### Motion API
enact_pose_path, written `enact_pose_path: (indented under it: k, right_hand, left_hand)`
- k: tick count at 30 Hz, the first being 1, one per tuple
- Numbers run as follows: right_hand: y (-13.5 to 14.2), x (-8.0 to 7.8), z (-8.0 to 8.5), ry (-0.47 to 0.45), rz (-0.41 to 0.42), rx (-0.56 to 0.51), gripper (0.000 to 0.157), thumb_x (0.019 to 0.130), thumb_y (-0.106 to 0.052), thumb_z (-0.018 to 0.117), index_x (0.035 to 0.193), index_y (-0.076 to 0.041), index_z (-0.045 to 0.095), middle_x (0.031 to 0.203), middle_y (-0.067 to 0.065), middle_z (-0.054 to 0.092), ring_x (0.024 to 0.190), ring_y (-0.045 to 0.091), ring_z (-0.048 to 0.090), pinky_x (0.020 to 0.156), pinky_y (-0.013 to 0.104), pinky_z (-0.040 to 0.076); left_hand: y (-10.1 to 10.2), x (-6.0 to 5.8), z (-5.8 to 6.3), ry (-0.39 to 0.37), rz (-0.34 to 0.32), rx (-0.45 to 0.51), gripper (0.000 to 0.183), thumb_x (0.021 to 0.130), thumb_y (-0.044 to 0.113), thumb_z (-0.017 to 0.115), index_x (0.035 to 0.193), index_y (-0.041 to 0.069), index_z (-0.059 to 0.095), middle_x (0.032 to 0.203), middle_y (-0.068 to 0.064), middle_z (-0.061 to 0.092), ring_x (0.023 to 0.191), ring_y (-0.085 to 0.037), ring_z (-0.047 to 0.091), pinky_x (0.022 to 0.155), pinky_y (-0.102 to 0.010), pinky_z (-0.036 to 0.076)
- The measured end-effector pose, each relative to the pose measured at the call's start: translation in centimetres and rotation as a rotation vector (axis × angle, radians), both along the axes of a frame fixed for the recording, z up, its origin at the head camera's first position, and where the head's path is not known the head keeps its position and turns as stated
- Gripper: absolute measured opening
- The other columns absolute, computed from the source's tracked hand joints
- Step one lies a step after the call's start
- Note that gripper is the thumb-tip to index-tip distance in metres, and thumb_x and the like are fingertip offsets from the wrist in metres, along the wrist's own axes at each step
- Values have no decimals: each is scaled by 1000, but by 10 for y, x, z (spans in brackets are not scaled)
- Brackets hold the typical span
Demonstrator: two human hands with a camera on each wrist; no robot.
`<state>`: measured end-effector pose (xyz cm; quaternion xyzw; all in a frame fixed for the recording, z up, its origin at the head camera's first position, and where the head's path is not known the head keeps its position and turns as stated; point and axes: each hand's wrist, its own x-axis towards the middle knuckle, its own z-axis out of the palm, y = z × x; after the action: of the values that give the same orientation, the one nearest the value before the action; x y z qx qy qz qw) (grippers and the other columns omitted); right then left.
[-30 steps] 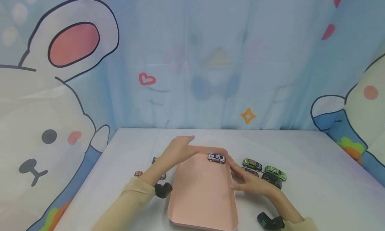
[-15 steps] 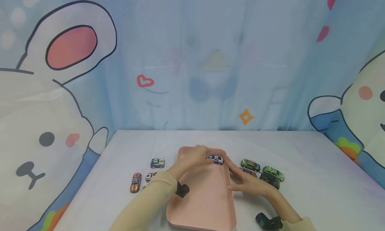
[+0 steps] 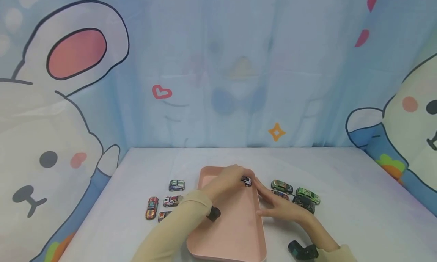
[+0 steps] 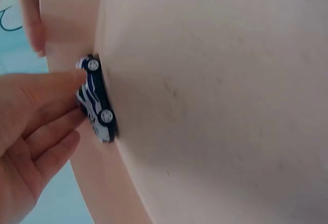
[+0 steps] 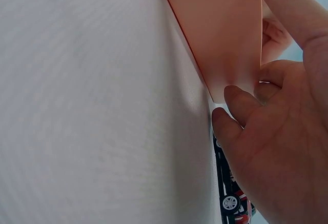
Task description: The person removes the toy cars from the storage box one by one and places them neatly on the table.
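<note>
A white and black toy car sits at the far end of a shallow pink tray. My left hand reaches over the tray and pinches the car by its roof. In the left wrist view, the thumb and fingers lie on either side of the toy car, whose wheels are close to the tray floor. Outside the tray's right wall, my right hand has its fingers spread. The right wrist view shows its fingertips at the outer side of the tray.
Several toy cars stand left of the tray, among them a red and orange one and a white one. To the right are others, including a bright green car and a black one, close behind my right hand.
My left hand has come down and to the right from above the tray's left edge and taken hold of the toy car. The right hand has stayed at the tray's right side.
</note>
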<state>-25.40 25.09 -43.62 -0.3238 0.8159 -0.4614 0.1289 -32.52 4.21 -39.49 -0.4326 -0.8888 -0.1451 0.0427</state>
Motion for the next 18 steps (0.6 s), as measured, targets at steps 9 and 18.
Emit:
enact_pose_path:
  k: [9,18]
  right_hand:
    - [0,1,2,-4,10,4,91,88,-14,67,151,-9,1,154,12,-10,139,29,-2,101,9,14]
    - [-1,3,2,0,13,4,92,88,-14,67,150,-9,-1,154,12,-10,139,30,-3,101,10,13]
  left_hand:
    - [8,-4,-5,77,27,31,34,76,0,72,99,25,72,96,9,68,88,-10,61,80,-20,47]
    - [4,-13,-7,1,80,54,35,71,5,78,99,27,74,86,8,68,75,-8,58,68,-18,45]
